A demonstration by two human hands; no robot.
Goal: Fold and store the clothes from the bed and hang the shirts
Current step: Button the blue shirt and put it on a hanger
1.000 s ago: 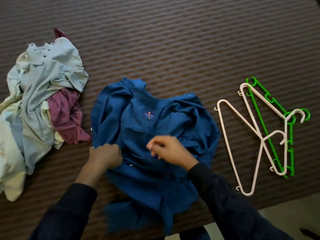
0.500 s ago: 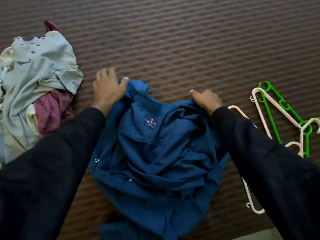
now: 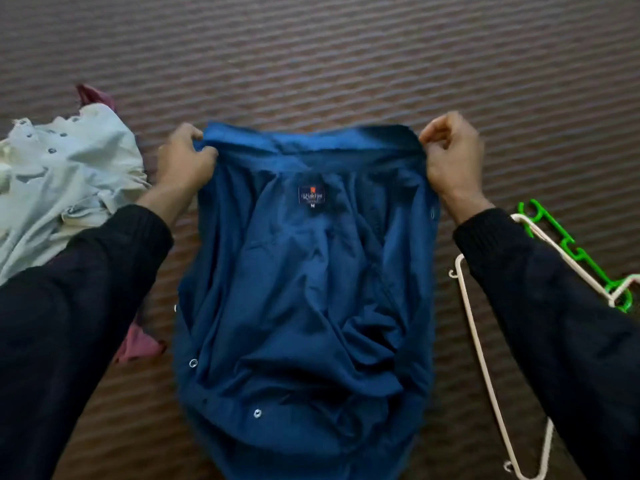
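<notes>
Stretching blue shirt (image 3: pixel 304 289) between fingers (image 3: pixel 194 140)

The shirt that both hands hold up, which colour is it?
The shirt is dark blue, with a small label inside the collar. The head view shows it best.
</notes>
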